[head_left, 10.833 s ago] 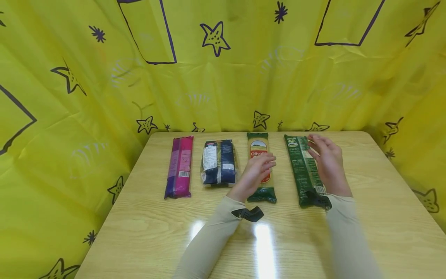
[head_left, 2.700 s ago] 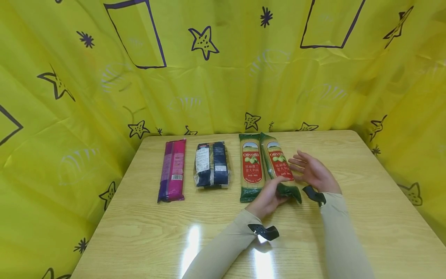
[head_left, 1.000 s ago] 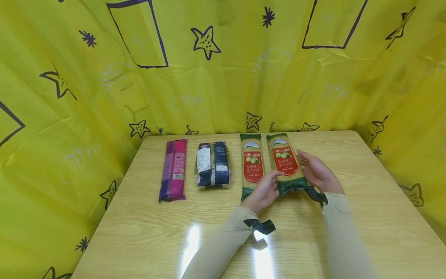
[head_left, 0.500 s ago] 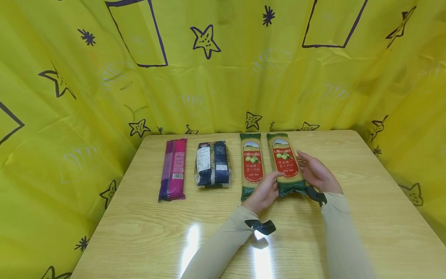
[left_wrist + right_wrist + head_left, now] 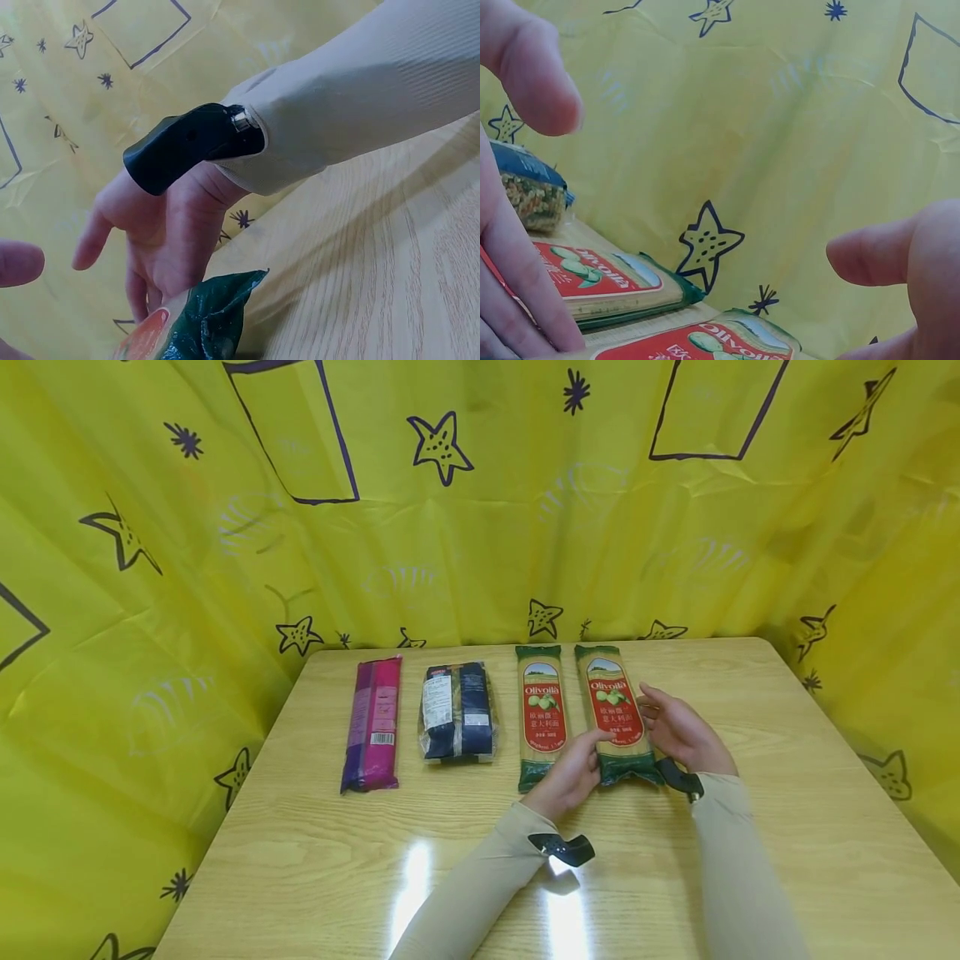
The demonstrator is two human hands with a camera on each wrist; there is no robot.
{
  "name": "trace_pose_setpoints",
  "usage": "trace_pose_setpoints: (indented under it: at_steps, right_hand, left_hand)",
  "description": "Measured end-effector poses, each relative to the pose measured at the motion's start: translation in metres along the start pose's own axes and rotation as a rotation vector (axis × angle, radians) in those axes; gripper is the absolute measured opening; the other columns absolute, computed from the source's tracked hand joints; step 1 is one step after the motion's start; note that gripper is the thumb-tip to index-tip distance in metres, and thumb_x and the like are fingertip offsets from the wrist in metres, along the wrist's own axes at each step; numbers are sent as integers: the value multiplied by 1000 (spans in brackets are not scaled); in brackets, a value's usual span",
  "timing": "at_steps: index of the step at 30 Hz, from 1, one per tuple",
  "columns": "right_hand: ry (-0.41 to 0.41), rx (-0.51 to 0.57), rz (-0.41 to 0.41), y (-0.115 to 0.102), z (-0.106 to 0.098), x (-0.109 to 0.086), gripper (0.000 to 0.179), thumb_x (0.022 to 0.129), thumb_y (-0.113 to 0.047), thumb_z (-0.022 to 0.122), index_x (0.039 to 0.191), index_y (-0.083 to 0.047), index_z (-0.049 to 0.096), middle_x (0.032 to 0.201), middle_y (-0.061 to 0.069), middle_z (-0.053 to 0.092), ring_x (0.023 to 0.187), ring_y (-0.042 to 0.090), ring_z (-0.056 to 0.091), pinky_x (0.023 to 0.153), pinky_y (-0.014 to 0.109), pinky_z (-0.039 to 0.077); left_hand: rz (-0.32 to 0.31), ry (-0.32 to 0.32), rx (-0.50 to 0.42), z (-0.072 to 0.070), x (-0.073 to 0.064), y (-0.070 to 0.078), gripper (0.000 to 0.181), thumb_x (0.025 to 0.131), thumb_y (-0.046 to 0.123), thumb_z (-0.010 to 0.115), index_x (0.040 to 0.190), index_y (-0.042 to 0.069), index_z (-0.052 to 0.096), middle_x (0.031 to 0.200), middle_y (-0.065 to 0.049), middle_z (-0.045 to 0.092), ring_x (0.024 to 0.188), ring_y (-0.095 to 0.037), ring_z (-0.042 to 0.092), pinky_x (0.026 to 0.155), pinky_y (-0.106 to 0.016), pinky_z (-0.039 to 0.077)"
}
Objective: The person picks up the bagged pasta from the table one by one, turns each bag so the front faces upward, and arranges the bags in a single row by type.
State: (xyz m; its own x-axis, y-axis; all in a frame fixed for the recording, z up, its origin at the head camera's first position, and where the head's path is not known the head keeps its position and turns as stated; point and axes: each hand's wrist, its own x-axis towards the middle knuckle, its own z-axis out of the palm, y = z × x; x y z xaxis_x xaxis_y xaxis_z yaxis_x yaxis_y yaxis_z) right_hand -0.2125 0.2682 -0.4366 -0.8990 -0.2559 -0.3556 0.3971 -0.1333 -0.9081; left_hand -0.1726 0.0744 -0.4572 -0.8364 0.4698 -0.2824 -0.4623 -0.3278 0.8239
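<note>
A yellow curtain (image 5: 487, 547) printed with dark outlined stars is hung behind a pale wood worktop (image 5: 315, 868), on which glare is thrown in bright streaks near the left forearm; between the two hands a red-labelled spaghetti pack (image 5: 618, 710) is laid face up, its green near end (image 5: 626, 766) pointed toward the person. By the left hand (image 5: 572, 774) the pack's left edge is met low down, with the fingers held beneath a raised thumb — the two are spread apart, nothing being clamped; by the right hand (image 5: 681, 731) the opposite edge is bordered, thumb and fingers likewise apart, though whether the edge is touched cannot be told. Just to the left of the pack, ahead of the left hand, a matching spaghetti pack (image 5: 543, 710) is set face up; farther to the left of that hand a navy bag (image 5: 456, 714) with a white label is placed, and farthest left a pink and purple packet (image 5: 372, 725); beige sleeves (image 5: 738, 852) are worn, and a black device (image 5: 562, 849) is fixed at each wrist.
</note>
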Motion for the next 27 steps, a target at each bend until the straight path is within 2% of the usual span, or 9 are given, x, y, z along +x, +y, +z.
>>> trace_pose_setpoints:
  at_steps: [3, 8, 13, 15, 17, 19, 22, 25, 27]
  right_hand:
    - [-1, 0, -5, 0, 0, -1, 59, 110, -51, 34, 141, -4, 15, 134, 7, 31, 113, 12, 41, 93, 21, 48]
    - [-4, -11, -11, 1, 0, -1, 68, 110, -51, 34, 148, 0, 8, 139, 9, 31, 113, 11, 42, 94, 20, 47]
    - [-2, 1, -5, 2, -1, 0, 79, 110, -51, 32, 156, 3, -4, 156, 18, 17, 117, 11, 37, 94, 19, 46]
    - [4, 10, -4, 2, 0, 0, 79, 110, -51, 32, 156, 2, -5, 159, 19, 12, 117, 11, 35, 93, 19, 46]
    - [10, 19, -4, 2, 0, -1, 76, 110, -50, 34, 154, 1, -2, 158, 19, 13, 116, 11, 36, 93, 19, 46]
    - [9, 20, -2, 2, 0, -1, 80, 110, -51, 33, 156, 2, -7, 161, 20, 8, 118, 11, 36, 94, 19, 47]
    - [9, 26, 7, 1, 0, -1, 86, 110, -51, 32, 159, 4, -14, 166, 24, 0, 128, 15, 34, 108, 26, 43]
    - [7, 44, 13, 1, 0, -1, 90, 110, -50, 30, 159, 4, -23, 171, 24, -14, 148, 27, 23, 128, 37, 26]
    - [35, 61, 13, 1, -1, 0, 85, 110, -50, 33, 160, 3, -10, 169, 26, -3, 150, 29, 21, 129, 38, 24]
  left_hand:
    - [-1, -15, 10, 0, 0, 0, 49, 99, 22, 52, 142, -2, 52, 153, -13, 53, 142, -27, 50, 123, -46, 38]
    - [-4, -10, 5, 1, -1, 0, 49, 98, 23, 54, 141, -2, 53, 152, -13, 53, 139, -24, 50, 122, -47, 38]
    - [-6, -8, 3, 2, -1, 1, 52, 98, 24, 55, 143, -2, 52, 154, -13, 52, 140, -27, 50, 120, -47, 41]
    - [-11, -6, 0, 2, -2, 3, 53, 98, 25, 56, 145, -1, 52, 154, -13, 51, 141, -28, 50, 120, -47, 42]
    - [-12, 2, -2, 1, -3, 4, 54, 98, 25, 57, 146, 0, 51, 155, -13, 51, 142, -29, 49, 120, -48, 42]
    - [-14, 9, -3, 1, -3, 4, 54, 98, 25, 57, 145, 0, 52, 155, -13, 51, 143, -30, 48, 120, -51, 41]
    - [-8, 19, 4, 1, -4, 5, 53, 98, 25, 57, 144, 0, 53, 155, -13, 50, 143, -29, 47, 120, -54, 41]
    - [-3, 15, 14, 0, -4, 5, 54, 98, 25, 57, 145, 0, 52, 155, -13, 51, 143, -30, 47, 119, -55, 41]
    - [4, 11, 19, 0, -3, 5, 55, 98, 25, 57, 146, 0, 52, 154, -14, 51, 143, -29, 47, 119, -54, 41]
